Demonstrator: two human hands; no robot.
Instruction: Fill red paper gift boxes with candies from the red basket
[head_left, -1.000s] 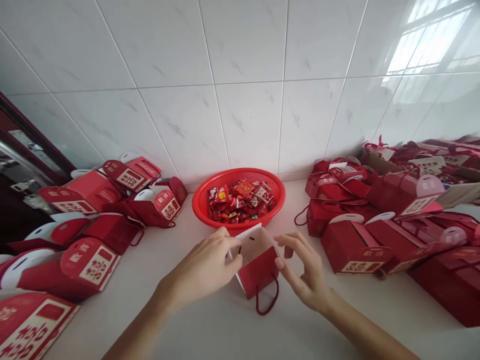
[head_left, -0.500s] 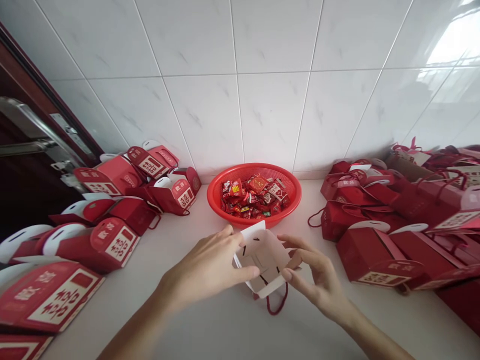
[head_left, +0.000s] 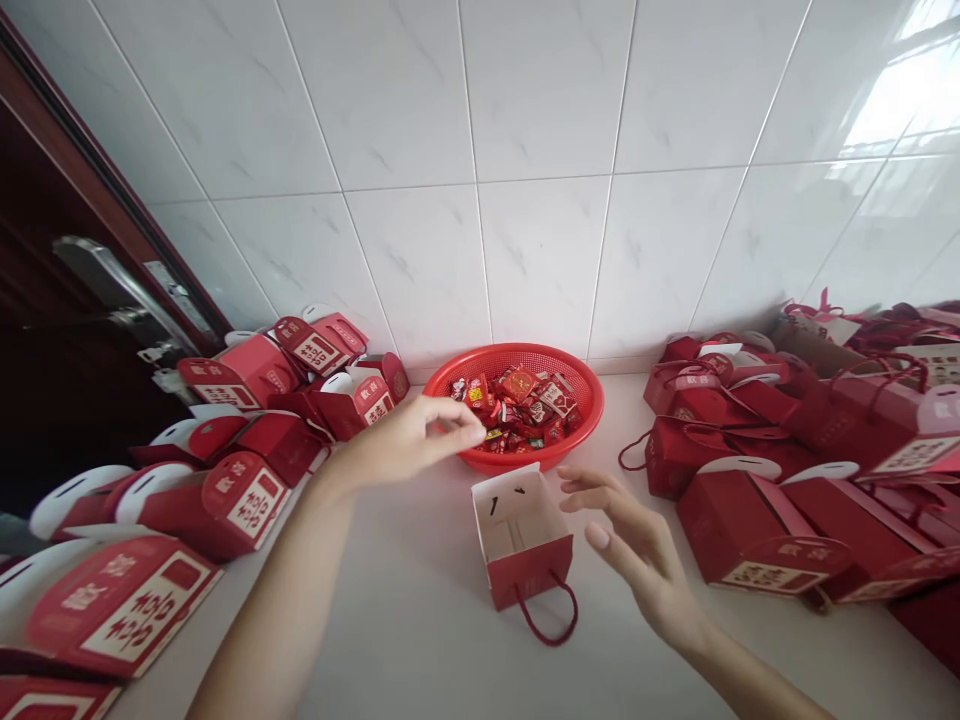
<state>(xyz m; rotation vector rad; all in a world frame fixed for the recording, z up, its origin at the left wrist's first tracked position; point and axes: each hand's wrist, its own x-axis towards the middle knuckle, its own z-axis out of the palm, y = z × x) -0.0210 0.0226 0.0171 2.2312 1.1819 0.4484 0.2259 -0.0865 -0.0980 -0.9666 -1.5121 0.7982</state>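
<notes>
A red gift box (head_left: 532, 565) stands on the white surface in front of me, its top unfolded and its pale inside showing. One red cord handle (head_left: 551, 635) loops out at its near side. To the right of the box, my right hand (head_left: 634, 540) is open, fingers loosely curved beside the wall, with nothing in it. My left hand (head_left: 416, 440) has its fingers bent and a gap between thumb and fingers, and I see nothing in it. It hovers at the near left rim of a red plastic basket (head_left: 592, 400), which holds several wrapped candies (head_left: 517, 385).
Several folded red gift boxes (head_left: 217, 505) line the left side, beside a dark door with a metal handle (head_left: 112, 285). More red boxes (head_left: 750, 520) crowd the right side, with cords and ribbons among them. A tiled wall (head_left: 540, 250) rises behind the basket.
Both hands have let go of the box, which now stands upright on the surface. My left hand has moved up and left to the basket's rim; my right hand stays near the box.
</notes>
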